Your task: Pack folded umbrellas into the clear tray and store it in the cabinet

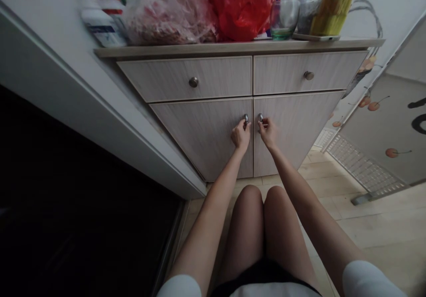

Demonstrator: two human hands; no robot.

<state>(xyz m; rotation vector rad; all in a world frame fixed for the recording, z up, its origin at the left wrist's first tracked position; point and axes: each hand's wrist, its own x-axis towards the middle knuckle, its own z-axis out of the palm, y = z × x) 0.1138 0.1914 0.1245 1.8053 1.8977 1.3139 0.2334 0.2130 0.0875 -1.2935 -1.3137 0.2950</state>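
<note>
Two closed doors fill the lower part of a pale wood-grain cabinet, side by side. On the left door (199,132), my left hand (241,135) is closed around a small metal handle (246,117) near the inner edge. My right hand (267,132) pinches the matching metal handle (260,117) of the right door (296,128). Both arms reach forward over my bent knees. Above the doors are two shut drawers, the left drawer (159,79) and the right drawer (282,73), each with a round knob.
On the cabinet top (233,48) stand white bottles (101,26), a clear plastic bag (169,21), a red bag (241,10), a glass (284,19) and a yellow container (333,13). A dark doorway (66,190) lies left; a cherry-patterned panel (376,132) stands right.
</note>
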